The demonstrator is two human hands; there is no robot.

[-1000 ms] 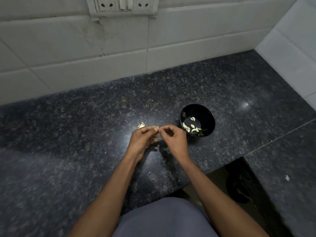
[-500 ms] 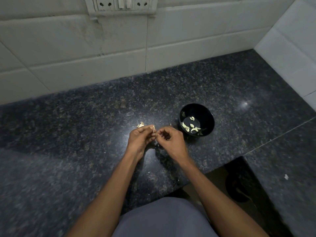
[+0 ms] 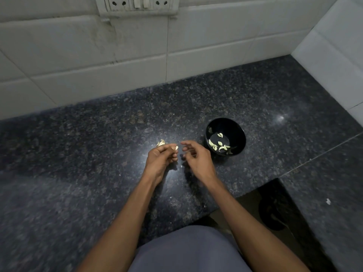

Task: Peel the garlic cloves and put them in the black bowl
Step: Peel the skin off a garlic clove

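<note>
Several peeled garlic cloves already lie in the bottom of the black bowl, which stands on the dark granite counter just right of the hands, probably kept that close so each finished clove needs only a short drop.

From the head view, the only one given, the left hand has its fingers curled in and pinches a pale clove at its fingertips, the clove's tip poking out toward the right hand; whether skin still clings to it is too small to tell. The right hand is apart from it, fingers loosely spread and slightly bent, and seems to hold nothing, though a scrap of skin between the fingertips could not be ruled out. It sits between the left hand and the bowl, well placed either to pick at the clove again or to take it across.

A small heap of papery skins or unpeeled garlic lies on the counter just beyond the left hand, at its far side, with a few pale flecks on the stone below the hands. A tiled wall with a switch plate stands at the far edge.

Judging by the bowl, the task is well under way, not finished.
</note>
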